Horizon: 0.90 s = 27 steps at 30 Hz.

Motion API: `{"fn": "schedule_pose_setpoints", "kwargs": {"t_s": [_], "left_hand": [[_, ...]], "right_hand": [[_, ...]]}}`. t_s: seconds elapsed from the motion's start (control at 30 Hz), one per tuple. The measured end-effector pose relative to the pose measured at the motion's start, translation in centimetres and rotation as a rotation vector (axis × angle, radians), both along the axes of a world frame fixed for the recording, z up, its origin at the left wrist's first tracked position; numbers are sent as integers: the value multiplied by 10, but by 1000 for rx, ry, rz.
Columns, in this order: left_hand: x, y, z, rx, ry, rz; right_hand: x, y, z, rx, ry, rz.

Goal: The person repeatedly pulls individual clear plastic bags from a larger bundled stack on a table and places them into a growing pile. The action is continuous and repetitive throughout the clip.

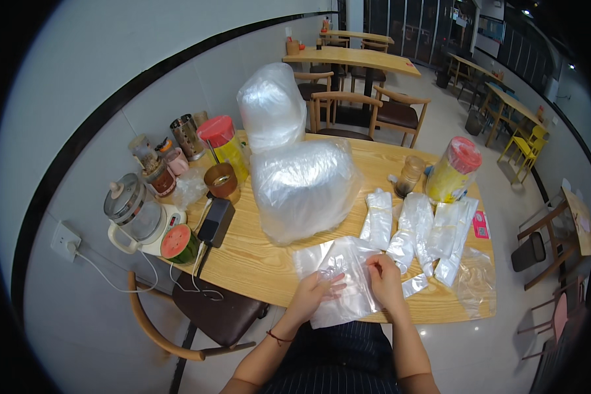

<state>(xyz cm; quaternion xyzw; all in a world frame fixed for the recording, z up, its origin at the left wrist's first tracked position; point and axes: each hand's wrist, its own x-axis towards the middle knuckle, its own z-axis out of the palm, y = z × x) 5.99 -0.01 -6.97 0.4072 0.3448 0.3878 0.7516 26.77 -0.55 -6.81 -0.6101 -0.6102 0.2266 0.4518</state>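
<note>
Flat clear plastic bags (342, 253) lie at the near edge of the wooden table, partly hanging over it. My left hand (315, 293) rests against the plastic with its fingers apart. At the right side of the same plastic, my right hand (386, 280) pinches its edge between thumb and fingertips. Just beyond my hands stands a large, bulging clear plastic sack (303, 189), its contents hard to make out. To the right lie several folded bundles of plastic bags, among them a banded bundle (378, 216) and a longer one (411, 229).
A glass kettle (138, 212), a cut watermelon (180, 244), a black power adapter (216, 221) and a brown cup (221, 180) occupy the table's left side. Red-lidded containers (454, 170) stand at both sides. A cable (113, 283) hangs over a chair (221, 310) at left.
</note>
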Motion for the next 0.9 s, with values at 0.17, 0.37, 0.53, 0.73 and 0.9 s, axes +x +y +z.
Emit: {"fn": "schedule_pose_setpoints", "kwargs": {"t_s": [0.17,0.37,0.53,0.73,0.9], "left_hand": [[-26,-20,27,-27,27,33],[-65,-32,49,-31,-113,66],[-80,-34,46,-72,-234,39],[-97,-35,30,-118,-400,66],[-111,-35,23,-87,-313,68]], "right_hand": [[13,8,-12,15,41,-37],[13,-5,8,-127,405,-61],[6,-23,28,-537,570,253],[-22,-24,31,-630,614,496],[-34,-21,29,-607,692,519]]}}
